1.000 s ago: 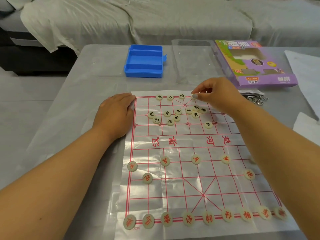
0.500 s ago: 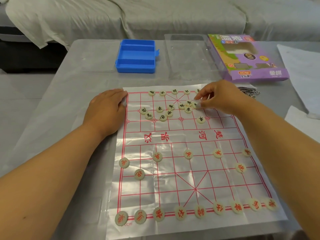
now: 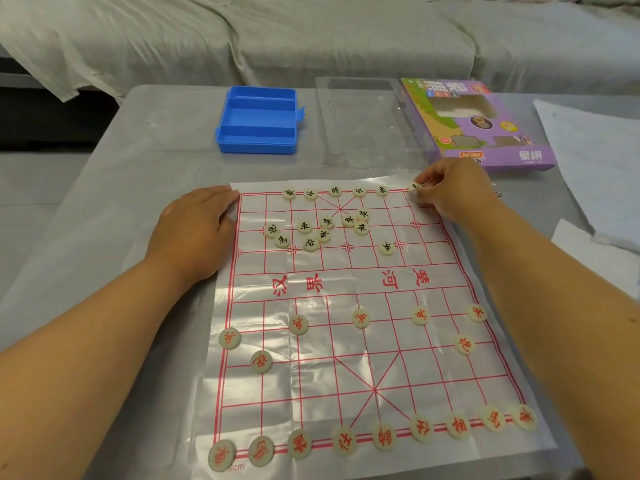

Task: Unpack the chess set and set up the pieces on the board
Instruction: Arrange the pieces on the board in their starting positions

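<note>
A clear plastic board sheet [image 3: 346, 282] with red grid lines lies on the grey table. Red-lettered discs fill its near rows [image 3: 343, 439]. Black-lettered discs sit along the far edge [image 3: 334, 191], and several more lie in a loose cluster [image 3: 323, 233] below them. My right hand [image 3: 453, 188] pinches one black-lettered disc [image 3: 414, 186] at the far edge, near the right corner. My left hand [image 3: 195, 230] lies flat, palm down, on the board's far left edge.
A blue plastic tray [image 3: 258, 119] stands beyond the board. Right of it lie a clear lid [image 3: 363, 123] and the purple game box [image 3: 481, 123]. White paper [image 3: 588, 161] covers the table's right side. A covered sofa [image 3: 311, 36] runs behind.
My right hand took a black disc from the cluster and carried it right to the far edge line. One more disc now stands in the far row. The left hand stayed put.
</note>
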Action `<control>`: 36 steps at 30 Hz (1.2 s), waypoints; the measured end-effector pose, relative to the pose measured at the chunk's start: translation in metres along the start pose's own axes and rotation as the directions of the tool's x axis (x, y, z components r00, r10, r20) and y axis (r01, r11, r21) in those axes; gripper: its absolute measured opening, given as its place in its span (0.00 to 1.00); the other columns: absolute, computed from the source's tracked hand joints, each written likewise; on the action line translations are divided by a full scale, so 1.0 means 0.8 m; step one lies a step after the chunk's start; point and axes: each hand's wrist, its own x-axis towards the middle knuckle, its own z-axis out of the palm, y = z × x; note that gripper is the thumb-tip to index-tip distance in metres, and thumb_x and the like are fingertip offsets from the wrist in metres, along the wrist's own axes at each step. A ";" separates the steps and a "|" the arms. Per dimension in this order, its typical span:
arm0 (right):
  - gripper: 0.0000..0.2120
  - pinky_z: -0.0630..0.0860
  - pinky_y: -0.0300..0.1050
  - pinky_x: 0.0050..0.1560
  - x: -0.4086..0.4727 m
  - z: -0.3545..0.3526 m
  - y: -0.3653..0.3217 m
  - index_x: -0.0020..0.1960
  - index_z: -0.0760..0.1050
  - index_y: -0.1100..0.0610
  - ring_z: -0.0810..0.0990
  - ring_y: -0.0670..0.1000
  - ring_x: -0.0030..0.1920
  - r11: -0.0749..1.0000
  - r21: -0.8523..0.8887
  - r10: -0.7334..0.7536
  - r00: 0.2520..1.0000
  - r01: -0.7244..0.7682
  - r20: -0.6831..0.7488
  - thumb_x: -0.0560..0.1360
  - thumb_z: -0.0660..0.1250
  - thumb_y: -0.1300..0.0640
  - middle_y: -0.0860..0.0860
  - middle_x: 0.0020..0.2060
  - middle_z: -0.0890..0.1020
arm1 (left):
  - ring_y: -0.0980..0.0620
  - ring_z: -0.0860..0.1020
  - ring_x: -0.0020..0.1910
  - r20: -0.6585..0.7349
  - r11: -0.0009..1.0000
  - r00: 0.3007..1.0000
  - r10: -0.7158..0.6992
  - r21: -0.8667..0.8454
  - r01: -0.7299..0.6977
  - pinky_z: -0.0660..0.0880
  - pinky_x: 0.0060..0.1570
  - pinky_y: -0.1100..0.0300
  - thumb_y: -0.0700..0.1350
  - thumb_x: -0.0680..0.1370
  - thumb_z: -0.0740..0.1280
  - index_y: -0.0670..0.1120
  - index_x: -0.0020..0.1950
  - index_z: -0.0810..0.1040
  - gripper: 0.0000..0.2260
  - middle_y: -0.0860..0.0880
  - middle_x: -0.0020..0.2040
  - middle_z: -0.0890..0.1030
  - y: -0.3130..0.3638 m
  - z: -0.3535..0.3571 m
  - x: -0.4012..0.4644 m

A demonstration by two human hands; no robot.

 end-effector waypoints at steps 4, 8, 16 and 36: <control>0.09 0.70 0.40 0.41 0.005 0.008 -0.002 0.46 0.80 0.53 0.74 0.47 0.33 1.000 0.003 -0.029 0.999 0.029 0.039 0.67 0.76 0.53 0.48 0.36 0.79 | 0.47 0.64 0.72 0.002 1.000 1.000 -0.001 -0.001 0.001 0.58 0.72 0.50 0.50 0.82 0.54 0.48 0.74 0.65 0.20 0.48 0.73 0.67 0.000 0.000 0.000; 0.12 0.71 0.42 0.42 0.008 0.013 -0.001 0.47 0.80 0.53 0.75 0.50 0.38 0.999 -0.030 -0.040 0.998 0.041 0.046 0.67 0.75 0.50 0.49 0.40 0.79 | 0.47 0.64 0.72 0.002 1.000 1.000 -0.007 0.007 0.007 0.58 0.72 0.50 0.51 0.82 0.54 0.49 0.74 0.65 0.20 0.49 0.73 0.67 0.000 0.001 0.001; 0.14 0.66 0.35 0.34 -0.033 0.008 -0.053 0.53 0.80 0.52 0.72 0.43 0.34 0.974 0.085 -0.214 0.977 0.211 0.022 0.69 0.74 0.51 0.46 0.37 0.76 | 0.48 0.64 0.72 0.008 1.000 1.000 -0.015 0.010 0.015 0.58 0.73 0.50 0.51 0.82 0.53 0.49 0.74 0.64 0.20 0.49 0.74 0.67 -0.001 0.001 0.001; 0.16 0.72 0.48 0.55 -0.080 0.086 -0.148 0.53 0.81 0.45 0.74 0.48 0.52 0.901 -0.087 -0.409 0.900 0.425 0.152 0.68 0.71 0.41 0.46 0.47 0.76 | 0.49 0.64 0.72 -0.011 1.000 1.000 -0.014 0.006 0.014 0.58 0.73 0.51 0.51 0.82 0.53 0.50 0.74 0.64 0.20 0.50 0.74 0.66 -0.002 0.004 0.001</control>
